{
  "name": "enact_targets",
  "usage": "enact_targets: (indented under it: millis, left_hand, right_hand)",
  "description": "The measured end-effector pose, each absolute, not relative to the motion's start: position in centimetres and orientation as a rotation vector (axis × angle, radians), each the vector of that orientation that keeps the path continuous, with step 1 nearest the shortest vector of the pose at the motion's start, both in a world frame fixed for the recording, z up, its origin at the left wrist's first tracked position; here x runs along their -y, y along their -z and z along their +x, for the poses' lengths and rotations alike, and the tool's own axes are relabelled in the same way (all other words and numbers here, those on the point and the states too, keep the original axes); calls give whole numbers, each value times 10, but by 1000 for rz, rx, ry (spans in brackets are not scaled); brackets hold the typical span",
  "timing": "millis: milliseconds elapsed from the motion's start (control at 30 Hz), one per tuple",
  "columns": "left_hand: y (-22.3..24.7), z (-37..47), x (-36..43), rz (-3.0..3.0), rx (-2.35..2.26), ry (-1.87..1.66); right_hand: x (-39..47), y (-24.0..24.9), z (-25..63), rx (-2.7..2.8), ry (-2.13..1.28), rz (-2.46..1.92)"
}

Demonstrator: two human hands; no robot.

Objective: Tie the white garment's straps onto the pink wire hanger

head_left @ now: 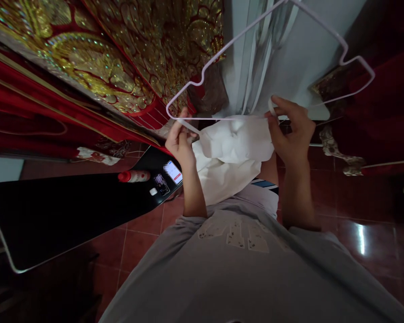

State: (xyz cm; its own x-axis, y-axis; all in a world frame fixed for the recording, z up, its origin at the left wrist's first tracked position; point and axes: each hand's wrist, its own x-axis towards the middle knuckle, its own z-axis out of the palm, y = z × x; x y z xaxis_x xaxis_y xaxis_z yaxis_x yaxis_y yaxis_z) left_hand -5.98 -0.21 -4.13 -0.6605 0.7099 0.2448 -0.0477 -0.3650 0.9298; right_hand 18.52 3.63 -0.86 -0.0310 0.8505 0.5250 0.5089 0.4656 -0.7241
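A pale pink clothes hanger [240, 32] spans the upper part of the head view, its bottom bar running just above my hands. Below the bar droops a white garment [234, 143] with thin straps and cup-shaped folds at its top. My left hand [181, 142] is pinched on one strap, close to the hanger's left corner. I cannot tell whether that strap goes round the bar. On the other side, my right hand [291, 128] grips the second strap [272, 107] between thumb and fingers, near the bar. The garment's lower part lies against my lap.
Red and gold sequined clothes [121, 58] hang at the upper left, with dark red fabric [380, 107] at right. A black bench-like surface [70, 215] carries a red-capped bottle [133, 176], a lit phone [173, 172] and a small white case [153, 191]. Red tiles cover the floor.
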Motion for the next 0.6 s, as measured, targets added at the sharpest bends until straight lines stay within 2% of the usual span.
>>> enact_targets:
  millis: [167,400,600]
  left_hand:
    - [32,-75,3,950,-1612,-2207]
    - [22,-91,-3,1132,-1385,-2211]
    - [-10,-80,-25,1115,-1407,-1887]
  right_hand:
    - [-33,4,183,1716,-424,-1183]
    - [-33,0,190,1719,-407,-1154]
    - [-33,3,191,1708,-380,-1169]
